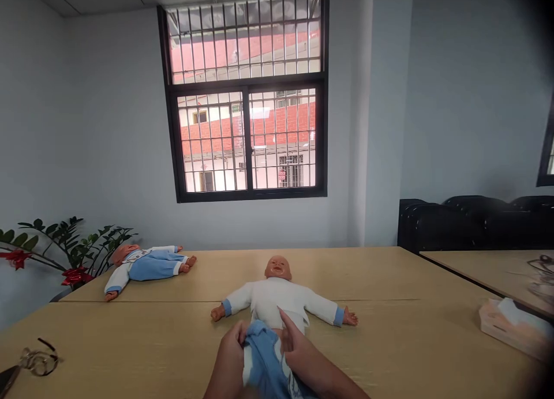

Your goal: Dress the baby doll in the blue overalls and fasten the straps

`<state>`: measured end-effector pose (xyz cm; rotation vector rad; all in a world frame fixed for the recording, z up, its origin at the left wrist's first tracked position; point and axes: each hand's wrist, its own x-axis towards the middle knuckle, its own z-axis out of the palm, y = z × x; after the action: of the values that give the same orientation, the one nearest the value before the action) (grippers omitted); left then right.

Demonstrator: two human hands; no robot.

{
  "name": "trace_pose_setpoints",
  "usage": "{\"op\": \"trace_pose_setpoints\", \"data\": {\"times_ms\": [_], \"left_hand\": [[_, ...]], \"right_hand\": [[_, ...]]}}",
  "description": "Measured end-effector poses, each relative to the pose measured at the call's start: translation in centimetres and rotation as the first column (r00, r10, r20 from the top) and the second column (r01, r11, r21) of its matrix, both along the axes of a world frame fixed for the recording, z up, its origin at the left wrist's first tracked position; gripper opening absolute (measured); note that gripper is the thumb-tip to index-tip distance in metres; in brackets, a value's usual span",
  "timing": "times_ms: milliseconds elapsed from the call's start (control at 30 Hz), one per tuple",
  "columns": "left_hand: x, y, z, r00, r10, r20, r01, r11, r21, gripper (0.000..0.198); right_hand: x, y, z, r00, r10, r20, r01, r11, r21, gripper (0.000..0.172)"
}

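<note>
A baby doll (pixel 277 267) lies on its back on the table, arms spread, in a white top (pixel 270 298) with blue cuffs. Blue pants (pixel 264 353) with white parts are bunched over its lower body, and a strip of its belly shows above them. My left hand (pixel 231 347) is closed on the left edge of the pants. On the other side, my right hand (pixel 300 350) has its fingers curled at the pants' right edge, one digit stretched up toward the top's hem. The doll's legs are hidden.
Another doll (pixel 151 264) in blue and white lies at the table's (pixel 381 353) far left, beside a leafy plant (pixel 64 246) with red bows. Glasses (pixel 41 358) and a dark object (pixel 8 380) are near left. A tissue box (pixel 511 330) stands right; black chairs (pixel 459 223) are behind.
</note>
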<state>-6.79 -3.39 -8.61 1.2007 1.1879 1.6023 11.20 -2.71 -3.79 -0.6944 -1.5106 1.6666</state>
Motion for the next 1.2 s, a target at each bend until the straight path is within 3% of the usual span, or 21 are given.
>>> {"op": "trace_pose_setpoints", "data": {"times_ms": [133, 267, 367, 567, 733, 833, 967, 1067, 1133, 1200], "left_hand": [[0.3, -0.7, 1.2, 0.999, -0.011, 0.041, 0.01, 1.0, 0.016, 0.036], [-0.7, -1.8, 2.5, 0.988, -0.041, -0.148, 0.054, 0.995, 0.089, 0.014], [-1.3, -2.4, 3.4, 0.95, -0.035, -0.31, 0.062, 0.995, 0.078, 0.021], [-0.1, -3.6, 5.0, 0.911, -0.158, -0.381, 0.185, 0.982, 0.034, 0.03], [1.5, -3.8, 3.7, 0.971, -0.002, -0.24, 0.008, 1.0, 0.024, 0.036], [1.8, -3.6, 2.3, 0.986, 0.044, -0.162, -0.047, 0.999, -0.016, 0.045], [1.5, -3.3, 1.5, 0.978, 0.094, -0.187, -0.101, 0.994, -0.028, 0.046], [1.4, -3.2, 1.4, 0.972, 0.091, -0.217, -0.1, 0.994, -0.032, 0.05], [1.3, -3.1, 1.3, 0.97, 0.074, -0.232, -0.087, 0.995, -0.047, 0.051], [1.3, -2.9, 1.2, 0.968, 0.057, -0.244, -0.075, 0.995, -0.062, 0.051]], "right_hand": [[-1.1, -0.1, -0.2, 0.989, -0.1, -0.109, 0.096, 0.994, -0.044, 0.122], [-1.3, 0.2, -0.7, 0.965, -0.22, -0.14, 0.21, 0.974, -0.081, 0.113], [-1.3, 0.5, -1.2, 0.944, -0.281, -0.172, 0.262, 0.957, -0.125, 0.111], [-1.6, 1.5, -2.1, 0.917, -0.375, -0.135, 0.36, 0.925, -0.125, 0.106], [-1.9, 1.3, -2.1, 0.903, -0.428, -0.049, 0.427, 0.904, -0.025, 0.072], [-1.7, 0.5, -1.4, 0.926, -0.378, -0.013, 0.378, 0.926, 0.011, 0.06], [-1.3, -0.6, -0.5, 0.945, -0.326, 0.032, 0.323, 0.943, 0.086, 0.041], [-1.2, -0.5, -0.3, 0.987, -0.16, -0.002, 0.159, 0.982, 0.106, 0.024], [-1.1, -0.1, -0.2, 0.999, -0.035, -0.001, 0.035, 0.993, 0.109, 0.021], [-0.8, 0.2, -0.1, 0.999, -0.006, 0.034, 0.001, 0.991, 0.135, 0.021]]}}
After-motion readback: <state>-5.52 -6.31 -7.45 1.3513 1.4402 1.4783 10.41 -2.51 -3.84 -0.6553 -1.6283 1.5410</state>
